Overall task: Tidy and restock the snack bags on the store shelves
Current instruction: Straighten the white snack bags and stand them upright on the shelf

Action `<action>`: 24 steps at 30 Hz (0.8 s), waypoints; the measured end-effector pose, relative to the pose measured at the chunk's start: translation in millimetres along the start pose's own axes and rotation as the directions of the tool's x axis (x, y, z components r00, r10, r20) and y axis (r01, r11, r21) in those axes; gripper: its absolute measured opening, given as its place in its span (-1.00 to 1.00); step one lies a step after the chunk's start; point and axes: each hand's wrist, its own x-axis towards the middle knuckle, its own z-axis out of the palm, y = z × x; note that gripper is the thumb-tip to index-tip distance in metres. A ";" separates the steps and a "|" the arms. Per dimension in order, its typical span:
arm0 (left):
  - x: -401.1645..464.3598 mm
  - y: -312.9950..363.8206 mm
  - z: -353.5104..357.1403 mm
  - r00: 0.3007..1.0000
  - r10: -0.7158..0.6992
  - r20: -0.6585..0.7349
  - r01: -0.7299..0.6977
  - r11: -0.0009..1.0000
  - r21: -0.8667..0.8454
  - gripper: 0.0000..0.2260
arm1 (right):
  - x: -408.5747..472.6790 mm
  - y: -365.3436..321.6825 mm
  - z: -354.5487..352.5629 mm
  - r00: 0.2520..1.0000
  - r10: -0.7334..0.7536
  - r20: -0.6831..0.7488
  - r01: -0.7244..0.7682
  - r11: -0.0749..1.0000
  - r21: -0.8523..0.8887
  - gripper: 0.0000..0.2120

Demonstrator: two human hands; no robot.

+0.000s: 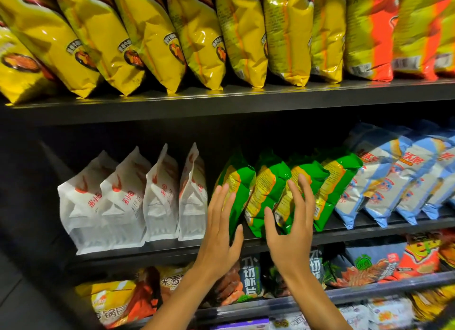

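Observation:
Several green snack bags (268,182) stand in a row, leaning left, on the middle shelf (172,249). My left hand (219,228) lies flat with straight fingers against the leftmost green bag (240,179). My right hand (293,219) is spread, its fingers over the third green bag (307,174) and its thumb low near the second. Neither hand grips a bag. To the left of the green bags stand white pouches (128,196) with red print; to the right lean blue-and-white bags (398,179).
Yellow chip bags (152,34) fill the top shelf (221,103), with orange-and-yellow ones (379,34) at the right. The lower shelf (344,294) holds mixed dark, orange and yellow snack packs. The dark side wall of the unit closes off the left.

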 end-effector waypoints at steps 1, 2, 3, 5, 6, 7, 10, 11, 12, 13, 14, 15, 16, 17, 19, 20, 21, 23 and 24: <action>-1.6 -0.2 -11.4 0.999 0.035 -0.034 -0.034 0.999 0.026 -0.32 | 1.4 -7.6 -0.1 0.998 -0.058 -0.013 0.058 0.998 0.021 -0.39; -2.3 -2.0 -25.2 0.995 0.057 -0.081 -0.051 0.996 0.066 -0.37 | 2.7 -15.1 1.6 0.994 -0.111 -0.009 0.111 0.993 0.047 -0.40; -1.8 -6.6 -40.6 0.989 0.061 -0.134 -0.045 0.992 0.120 -0.44 | 3.7 -22.5 5.8 0.989 -0.150 0.015 0.148 0.986 0.077 -0.40; 3.2 -19.9 -72.5 0.973 0.030 -0.229 0.027 0.970 0.242 -0.55 | 3.0 -37.0 23.0 0.985 -0.144 0.092 0.128 0.979 0.160 -0.40; 6.0 -27.2 -87.6 0.968 0.002 -0.251 0.075 0.952 0.297 -0.58 | 1.1 -45.3 35.5 0.986 -0.079 0.147 0.046 0.975 0.215 -0.39; 7.8 -35.5 -100.7 0.968 -0.030 -0.248 0.116 0.933 0.342 -0.61 | -0.6 -53.5 49.6 0.979 0.004 0.206 -0.061 0.961 0.268 -0.36; 3.0 -58.3 -126.9 0.983 -0.104 -0.148 0.157 0.899 0.409 -0.72 | -3.5 -69.9 94.3 0.933 0.176 0.315 -0.273 0.914 0.301 -0.24; -0.8 -63.6 -132.0 0.987 -0.118 -0.110 0.153 0.901 0.406 -0.76 | -4.3 -71.2 108.7 0.921 0.214 0.325 -0.309 0.911 0.274 -0.20; -4.0 -66.9 -135.9 0.989 -0.129 -0.078 0.149 0.909 0.389 -0.79 | -5.9 -70.7 122.0 0.912 0.249 0.327 -0.333 0.914 0.232 -0.17; -6.6 -68.8 -138.8 0.989 -0.134 -0.057 0.145 0.920 0.365 -0.80 | -8.3 -69.5 133.7 0.903 0.280 0.325 -0.352 0.917 0.189 -0.14; -8.2 -68.8 -140.8 0.990 -0.135 -0.043 0.142 0.930 0.340 -0.81 | -12.5 -67.1 144.3 0.895 0.307 0.324 -0.368 0.918 0.149 -0.11; -9.0 -68.2 -142.1 0.991 -0.133 -0.034 0.136 0.937 0.320 -0.80 | -17.2 -65.2 153.2 0.887 0.328 0.324 -0.382 0.917 0.118 -0.09; -9.5 -67.0 -142.6 0.992 -0.128 -0.024 0.129 0.943 0.306 -0.79 | -22.0 -64.4 160.2 0.882 0.349 0.317 -0.395 0.914 0.094 -0.08; -10.1 -66.4 -142.5 0.992 -0.123 -0.017 0.123 0.948 0.294 -0.75 | -26.5 -64.0 165.8 0.877 0.371 0.305 -0.411 0.908 0.076 -0.09; -12.6 -66.3 -141.3 0.990 -0.139 -0.016 0.138 0.953 0.268 -0.70 | -33.0 -66.0 171.8 0.871 0.417 0.260 -0.447 0.892 0.066 -0.15; -14.4 -66.8 -140.5 0.987 -0.156 -0.023 0.157 0.954 0.254 -0.70 | -35.2 -67.5 172.8 0.870 0.437 0.228 -0.461 0.885 0.068 -0.21; -16.2 -67.5 -139.6 0.985 -0.172 -0.030 0.174 0.954 0.243 -0.70 | -36.9 -68.3 173.1 0.873 0.448 0.194 -0.468 0.881 0.072 -0.27; -19.6 -68.3 -138.5 0.981 -0.189 -0.034 0.192 0.957 0.218 -0.64 | -39.9 -70.4 170.4 0.878 0.457 0.144 -0.471 0.878 0.084 -0.36; -21.1 -68.5 -138.4 0.981 -0.192 -0.032 0.194 0.959 0.207 -0.62 | -42.4 -72.1 166.7 0.878 0.461 0.131 -0.474 0.876 0.087 -0.39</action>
